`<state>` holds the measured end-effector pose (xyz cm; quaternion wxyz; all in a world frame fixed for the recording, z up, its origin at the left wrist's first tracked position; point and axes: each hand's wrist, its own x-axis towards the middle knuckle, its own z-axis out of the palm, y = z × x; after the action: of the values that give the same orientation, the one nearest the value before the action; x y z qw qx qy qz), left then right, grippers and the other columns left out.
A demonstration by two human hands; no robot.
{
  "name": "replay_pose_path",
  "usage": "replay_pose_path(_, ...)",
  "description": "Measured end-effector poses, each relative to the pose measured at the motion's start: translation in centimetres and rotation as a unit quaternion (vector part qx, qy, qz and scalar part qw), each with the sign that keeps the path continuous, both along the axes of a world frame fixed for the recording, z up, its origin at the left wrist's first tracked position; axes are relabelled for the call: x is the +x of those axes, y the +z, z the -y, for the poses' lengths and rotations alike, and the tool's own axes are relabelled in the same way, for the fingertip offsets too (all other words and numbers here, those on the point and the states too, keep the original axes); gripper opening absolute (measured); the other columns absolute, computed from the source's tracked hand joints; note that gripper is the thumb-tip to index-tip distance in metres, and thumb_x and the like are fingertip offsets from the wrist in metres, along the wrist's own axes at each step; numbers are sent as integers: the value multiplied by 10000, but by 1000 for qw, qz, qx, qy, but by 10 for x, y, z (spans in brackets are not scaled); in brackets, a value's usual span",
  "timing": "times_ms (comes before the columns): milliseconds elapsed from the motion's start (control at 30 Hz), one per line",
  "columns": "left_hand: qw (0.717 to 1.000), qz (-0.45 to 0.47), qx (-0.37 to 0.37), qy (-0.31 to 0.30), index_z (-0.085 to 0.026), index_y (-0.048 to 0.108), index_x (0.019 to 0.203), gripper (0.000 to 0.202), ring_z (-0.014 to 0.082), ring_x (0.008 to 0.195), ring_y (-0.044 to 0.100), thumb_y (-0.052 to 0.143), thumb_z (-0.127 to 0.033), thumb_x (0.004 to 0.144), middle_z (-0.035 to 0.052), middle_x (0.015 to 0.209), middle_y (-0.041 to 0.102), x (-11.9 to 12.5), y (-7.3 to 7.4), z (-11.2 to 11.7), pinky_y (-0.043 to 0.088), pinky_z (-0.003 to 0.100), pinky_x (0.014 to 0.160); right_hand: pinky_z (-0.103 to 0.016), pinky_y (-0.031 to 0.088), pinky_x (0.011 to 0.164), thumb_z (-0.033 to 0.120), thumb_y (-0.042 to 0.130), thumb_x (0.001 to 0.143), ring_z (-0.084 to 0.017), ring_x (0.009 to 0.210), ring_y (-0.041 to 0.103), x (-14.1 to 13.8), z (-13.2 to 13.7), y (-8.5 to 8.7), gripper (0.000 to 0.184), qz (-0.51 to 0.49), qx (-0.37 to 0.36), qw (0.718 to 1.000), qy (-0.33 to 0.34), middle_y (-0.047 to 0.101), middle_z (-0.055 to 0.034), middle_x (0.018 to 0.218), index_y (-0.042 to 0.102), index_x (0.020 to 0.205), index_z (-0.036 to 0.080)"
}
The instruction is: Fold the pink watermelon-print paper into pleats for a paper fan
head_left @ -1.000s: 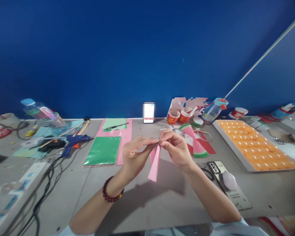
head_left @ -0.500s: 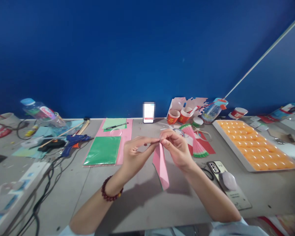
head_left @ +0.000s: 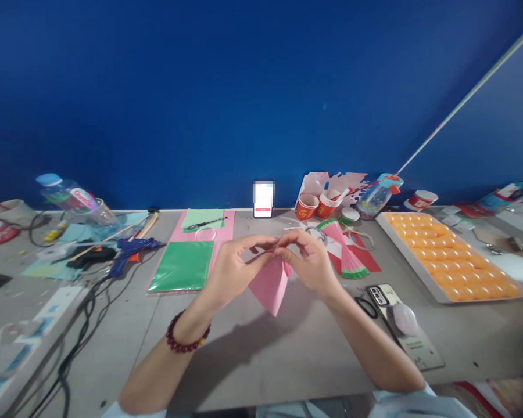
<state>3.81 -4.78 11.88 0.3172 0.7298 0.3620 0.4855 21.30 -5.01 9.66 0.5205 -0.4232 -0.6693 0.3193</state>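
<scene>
In front of the phone (head_left: pixel 262 201), the left hand (head_left: pixel 235 270) and right hand (head_left: pixel 311 261) pinch the pink paper's (head_left: pixel 270 287) upper end, probably keeping its folds together.

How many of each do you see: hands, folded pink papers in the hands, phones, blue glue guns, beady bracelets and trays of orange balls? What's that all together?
Hands: 2, left hand and right hand
Pink paper held: 1
Phones: 2
Glue gun: 1
Bracelet: 1
Tray of orange balls: 1
Total: 8
</scene>
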Motion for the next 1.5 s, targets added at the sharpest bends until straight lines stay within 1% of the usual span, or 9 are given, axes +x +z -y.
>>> replay_pose_path(167, 999, 24, -22, 1, -223, 724, 822, 90, 174, 756, 693, 660, -179, 776, 47, 808, 738, -7, 3, -4, 596, 272, 659, -338, 476, 786, 367, 740, 732, -179, 843, 582, 3, -5, -2, 302, -12, -2, 999, 51, 636, -34, 892, 590, 956, 231)
replay_pose_path(300, 998, 32, -54, 21, -203, 710, 784, 97, 149, 687, 668, 640, -146, 748, 40, 774, 722, -11, 6, -5, 562, 232, 565, -334, 487, 764, 321, 727, 743, -180, 836, 602, 0, -1, 4, 218, 64, 3, 997, 31, 658, -31, 895, 619, 910, 234)
replay_pose_path(467, 998, 30, -45, 30, -196, 696, 744, 34, 140, 672, 640, 669, -178, 733, 35, 741, 709, -12, 8, -8, 543, 241, 593, -345, 496, 780, 239, 652, 788, -177, 829, 618, -5, 1, 8, 123, 87, 39, 995, 10, 679, -27, 885, 634, 909, 238)
replay_pose_path(667, 985, 129, -94, 73, -186, 681, 760, 97, 121, 625, 620, 733, -249, 708, 33, 743, 697, -28, 7, -18, 490, 210, 521, -402, 494, 862, 338, 740, 714, -229, 1001, 612, 13, -4, 13, 469, 150, -1, 986, 74, 657, -59, 1108, 590, 1154, 271)
replay_pose_path(767, 968, 194, -112, 113, -188, 667, 748, 152, 105, 564, 592, 761, -280, 671, 18, 722, 688, -41, 8, -27, 444, 197, 463, -390, 507, 831, 353, 719, 740, -219, 977, 622, 32, -11, 14, 450, 172, -52, 977, 112, 652, -54, 1127, 597, 1169, 292)
replay_pose_path(933, 946, 267, -117, 144, -201, 631, 712, 206, 116, 609, 606, 785, -272, 595, 7, 746, 682, -55, 12, -38, 472, 209, 516, -301, 541, 714, 311, 687, 765, -164, 862, 638, 58, -30, 7, 337, 61, -168, 971, 161, 675, -51, 999, 632, 1088, 230)
replay_pose_path(1100, 940, 274, -132, 155, -211, 590, 718, 229, 119, 609, 603, 768, -285, 594, 9, 787, 675, -60, 11, -42, 459, 215, 498, -264, 533, 745, 286, 709, 752, -136, 860, 645, 65, -41, 1, 338, -101, -225, 957, 151, 688, -33, 971, 619, 1073, 229)
replay_pose_path(1333, 944, 259, -127, 163, -202, 544, 703, 243, 102, 605, 579, 749, -287, 601, -4, 773, 646, -60, 9, -45, 427, 208, 509, -274, 540, 774, 323, 635, 789, -161, 952, 648, 68, -42, 1, 338, -186, -198, 954, 128, 664, -36, 1137, 624, 1121, 258)
replay_pose_path(1500, 945, 243, -160, 150, -184, 565, 745, 290, 86, 585, 553, 768, -258, 552, -19, 706, 605, -64, 5, -54, 418, 195, 530, -286, 536, 784, 325, 694, 748, -171, 961, 648, 68, -41, 2, 395, -181, -162, 967, 79, 682, -40, 1093, 619, 1131, 261)
